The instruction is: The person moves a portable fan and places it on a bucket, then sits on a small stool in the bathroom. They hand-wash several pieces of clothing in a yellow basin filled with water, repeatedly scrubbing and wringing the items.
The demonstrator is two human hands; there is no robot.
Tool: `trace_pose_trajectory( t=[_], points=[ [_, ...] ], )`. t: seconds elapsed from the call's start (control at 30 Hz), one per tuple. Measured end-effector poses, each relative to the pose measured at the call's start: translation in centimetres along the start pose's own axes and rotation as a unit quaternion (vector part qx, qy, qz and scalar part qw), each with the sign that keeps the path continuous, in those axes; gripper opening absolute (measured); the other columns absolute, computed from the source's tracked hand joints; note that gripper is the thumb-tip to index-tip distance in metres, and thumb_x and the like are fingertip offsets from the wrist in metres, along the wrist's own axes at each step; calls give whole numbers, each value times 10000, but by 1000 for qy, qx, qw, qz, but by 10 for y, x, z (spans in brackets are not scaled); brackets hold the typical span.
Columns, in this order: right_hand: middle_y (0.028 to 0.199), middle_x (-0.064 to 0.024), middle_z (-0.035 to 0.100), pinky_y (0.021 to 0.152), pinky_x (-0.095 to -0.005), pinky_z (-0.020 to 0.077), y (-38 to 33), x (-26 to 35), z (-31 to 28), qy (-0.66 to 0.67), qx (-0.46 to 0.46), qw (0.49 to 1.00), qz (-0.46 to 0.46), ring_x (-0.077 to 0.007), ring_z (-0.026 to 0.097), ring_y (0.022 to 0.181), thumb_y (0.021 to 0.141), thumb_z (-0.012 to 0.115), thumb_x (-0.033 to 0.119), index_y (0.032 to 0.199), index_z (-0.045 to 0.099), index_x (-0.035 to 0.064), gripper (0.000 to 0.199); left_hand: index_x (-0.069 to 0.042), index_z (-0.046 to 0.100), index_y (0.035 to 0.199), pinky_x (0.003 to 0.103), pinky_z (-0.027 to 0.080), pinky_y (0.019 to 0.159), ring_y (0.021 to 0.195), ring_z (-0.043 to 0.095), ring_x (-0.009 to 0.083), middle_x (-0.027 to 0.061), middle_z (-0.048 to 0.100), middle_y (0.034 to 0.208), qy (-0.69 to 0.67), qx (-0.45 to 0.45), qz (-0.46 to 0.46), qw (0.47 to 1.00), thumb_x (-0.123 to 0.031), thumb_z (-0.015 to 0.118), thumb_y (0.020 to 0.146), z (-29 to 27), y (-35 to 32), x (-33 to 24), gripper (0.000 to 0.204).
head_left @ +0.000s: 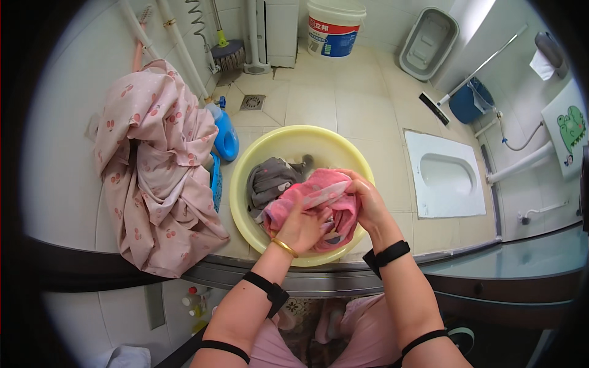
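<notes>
A pale yellow basin (241,216) stands in front of me with wet laundry in it. Over its near part, both hands hold a bunched pink cloth (319,190) with white and darker patches. My right hand (366,199) grips the cloth's right side, its fingers curled over the top edge. From the lower left, my left hand (300,230) presses into the cloth, thumb up, with some fingertips lost in the folds. A dark grey patterned cloth (268,184) lies in the basin, left of the pink one. The exact kind of either cloth cannot be made out.
Pink cherry-print fabric (162,165) hangs at the left, beside a blue bottle (226,136) and a blue basket (216,181). Farther back are a white bucket (334,30), a grey tub (429,43) and a floor squeegee (435,107). A squat toilet (445,175) is at the right.
</notes>
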State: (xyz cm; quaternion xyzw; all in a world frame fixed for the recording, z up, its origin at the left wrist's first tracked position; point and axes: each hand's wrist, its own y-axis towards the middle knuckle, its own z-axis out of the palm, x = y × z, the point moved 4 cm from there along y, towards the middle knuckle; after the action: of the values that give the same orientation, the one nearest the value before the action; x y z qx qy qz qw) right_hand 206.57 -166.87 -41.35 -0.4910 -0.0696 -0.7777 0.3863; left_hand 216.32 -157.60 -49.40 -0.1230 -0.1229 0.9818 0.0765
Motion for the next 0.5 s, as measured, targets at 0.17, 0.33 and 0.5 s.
trace_pose_trajectory(
  t=[0.17, 0.33, 0.5],
  points=[
    [1088, -132, 583, 921, -312, 441, -8, -3, 17, 40, 33, 999, 14, -208, 557, 1017, 746, 448, 85, 1159, 504, -33, 434, -3, 425, 1258, 485, 386, 1004, 1192, 464, 338, 189, 474, 1267, -70, -18, 141, 987, -727, 494, 744, 22, -3, -63, 891],
    [935, -139, 548, 767, -341, 456, -27, -29, 92, -345, -15, 917, -197, -249, 552, 857, 752, 552, 117, 976, 576, 49, 236, -14, 532, 1081, 373, 470, 885, 959, 575, 265, 127, 586, 1039, 53, -128, 243, 960, -592, 454, 866, -75, 24, -88, 622],
    [841, -142, 440, 750, -372, 415, -3, -41, 85, -505, -152, 794, -303, -296, 491, 824, 734, 661, 157, 894, 561, 44, 220, -111, 562, 886, 318, 492, 774, 822, 585, 185, 49, 596, 835, -61, -25, 72, 995, -412, 449, 929, -32, 20, -44, 324]
  ],
)
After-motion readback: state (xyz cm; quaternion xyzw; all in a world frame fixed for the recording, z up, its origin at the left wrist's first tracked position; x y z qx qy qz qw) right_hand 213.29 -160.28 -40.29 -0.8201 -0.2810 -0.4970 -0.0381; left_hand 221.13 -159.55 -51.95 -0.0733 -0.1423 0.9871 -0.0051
